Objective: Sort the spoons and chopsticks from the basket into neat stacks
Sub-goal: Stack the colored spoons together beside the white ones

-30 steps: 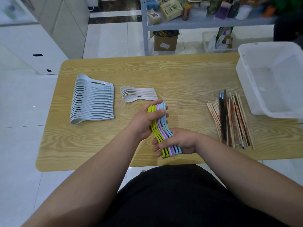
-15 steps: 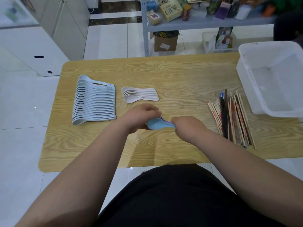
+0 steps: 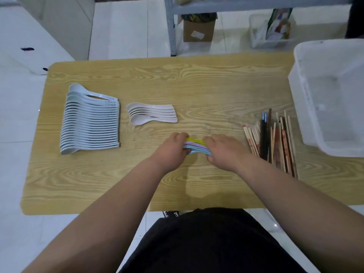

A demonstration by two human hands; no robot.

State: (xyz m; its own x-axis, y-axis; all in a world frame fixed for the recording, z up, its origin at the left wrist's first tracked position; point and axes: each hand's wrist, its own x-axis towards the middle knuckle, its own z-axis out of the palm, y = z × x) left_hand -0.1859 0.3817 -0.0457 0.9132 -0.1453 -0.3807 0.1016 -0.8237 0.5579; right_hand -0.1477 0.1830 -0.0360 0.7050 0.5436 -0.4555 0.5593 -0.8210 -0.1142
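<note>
- Counter (image 3: 197, 85): a wood-grain top with rounded corners, seen from above in the head view.
- Coloured spoons (image 3: 196, 145): a nested bundle of yellow, purple and blue pieces lying crosswise, just toward 6 o'clock from the counter's middle. Whether the bundle touches the top cannot be told.
- Left grip (image 3: 171, 149): the fingers are curled over the bundle's 9 o'clock end, clamped on the coloured spoons.
- Right grip (image 3: 224, 151): the fingers are curled over the bundle's 3 o'clock end, likewise clamped on the coloured spoons. Only a short middle stretch of the bundle shows between the two hands.
- Pale blue spoons (image 3: 90, 123): a long, even row of nested pieces at 9 o'clock, bowls toward the counter's edge and handles toward its middle.
- White spoons (image 3: 151, 115): a short nested stack at 10 o'clock from the hands, between the pale blue row and the counter's middle, apart from both.
- Chopsticks (image 3: 275, 140): a loose sheaf of wooden and dark sticks at 3 o'clock, running roughly from 12 to 6 o'clock, near the right grip.
- Basket (image 3: 303, 107): a translucent white tub at 2 o'clock, on the counter's edge, just beside the chopsticks.
</note>
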